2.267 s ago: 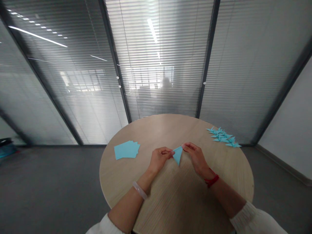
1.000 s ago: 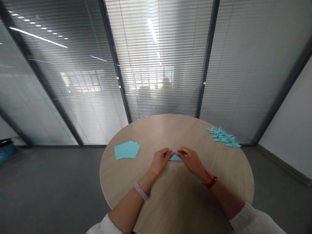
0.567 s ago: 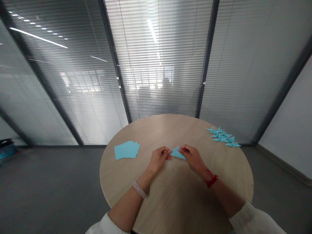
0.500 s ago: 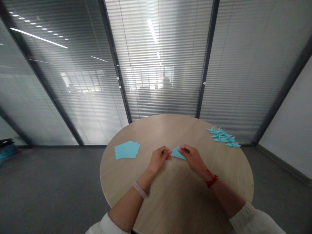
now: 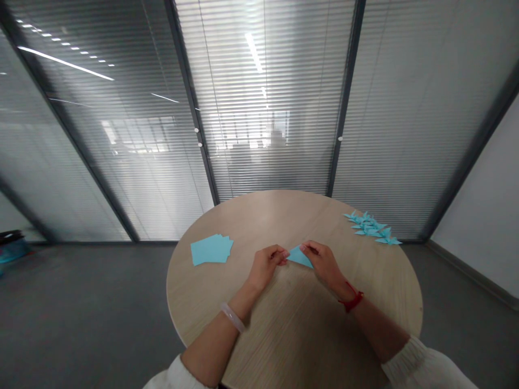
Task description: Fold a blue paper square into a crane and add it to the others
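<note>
Between my two hands is a small blue sheet of paper [image 5: 299, 256], folded into a roughly triangular shape, close to the tabletop. My left hand [image 5: 270, 263] pinches its left corner between thumb and fingers. With closed fingertips my right hand [image 5: 320, 257] grips the paper's upper right part and covers some of it. A spread stack of blue paper sheets [image 5: 211, 250] lies to the left of my left hand. Over on the right side, several folded blue paper cranes [image 5: 371, 226] sit in a cluster near the table's edge.
The round wooden table [image 5: 279, 210] has its far edge close to a glass partition with blinds [image 5: 271, 173]. Grey carpet [image 5: 101, 308] surrounds it. A dark-topped blue object [image 5: 14, 246] stands on the floor at far left.
The folded paper and the fingers of my left hand have shifted slightly to the right. My right hand has also moved a little right, still gripping the paper.
</note>
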`<state>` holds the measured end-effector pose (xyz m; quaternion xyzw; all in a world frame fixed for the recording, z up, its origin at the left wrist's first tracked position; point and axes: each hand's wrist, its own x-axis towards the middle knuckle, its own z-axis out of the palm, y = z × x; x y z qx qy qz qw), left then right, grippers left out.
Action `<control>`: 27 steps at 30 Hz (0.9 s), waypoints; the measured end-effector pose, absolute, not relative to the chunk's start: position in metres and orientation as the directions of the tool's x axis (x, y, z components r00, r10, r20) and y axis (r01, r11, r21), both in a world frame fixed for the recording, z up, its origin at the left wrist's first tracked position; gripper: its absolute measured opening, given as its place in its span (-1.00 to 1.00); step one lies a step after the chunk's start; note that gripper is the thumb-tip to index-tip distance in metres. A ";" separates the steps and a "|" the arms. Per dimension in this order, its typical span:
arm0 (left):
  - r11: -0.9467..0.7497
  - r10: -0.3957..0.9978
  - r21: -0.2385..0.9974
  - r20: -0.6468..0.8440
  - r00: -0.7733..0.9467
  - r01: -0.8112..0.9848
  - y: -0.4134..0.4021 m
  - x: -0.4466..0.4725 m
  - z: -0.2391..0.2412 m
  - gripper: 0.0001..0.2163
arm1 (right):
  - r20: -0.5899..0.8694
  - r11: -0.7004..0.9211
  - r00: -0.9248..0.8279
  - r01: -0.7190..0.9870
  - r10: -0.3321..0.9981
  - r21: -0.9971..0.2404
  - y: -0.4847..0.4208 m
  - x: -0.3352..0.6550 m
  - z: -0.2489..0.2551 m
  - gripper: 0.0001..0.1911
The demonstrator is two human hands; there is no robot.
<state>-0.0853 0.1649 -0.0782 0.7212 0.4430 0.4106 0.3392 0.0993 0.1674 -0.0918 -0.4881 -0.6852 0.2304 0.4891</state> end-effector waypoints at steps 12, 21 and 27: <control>-0.621 0.784 0.564 0.444 0.435 0.544 0.159 -0.087 -0.074 -0.73 | 0.396 0.393 -0.081 0.402 0.915 -0.827 0.171 0.100 -0.096 -0.67; -0.631 0.775 0.566 0.474 0.417 0.530 0.158 -0.086 -0.074 -0.75 | 0.339 0.332 -0.059 0.410 0.939 -0.850 0.163 0.097 -0.089 -0.64; -0.621 0.783 0.590 0.485 0.389 0.516 0.158 -0.086 -0.072 -0.76 | 0.308 0.304 -0.055 0.393 0.950 -0.868 0.164 0.098 -0.091 -0.64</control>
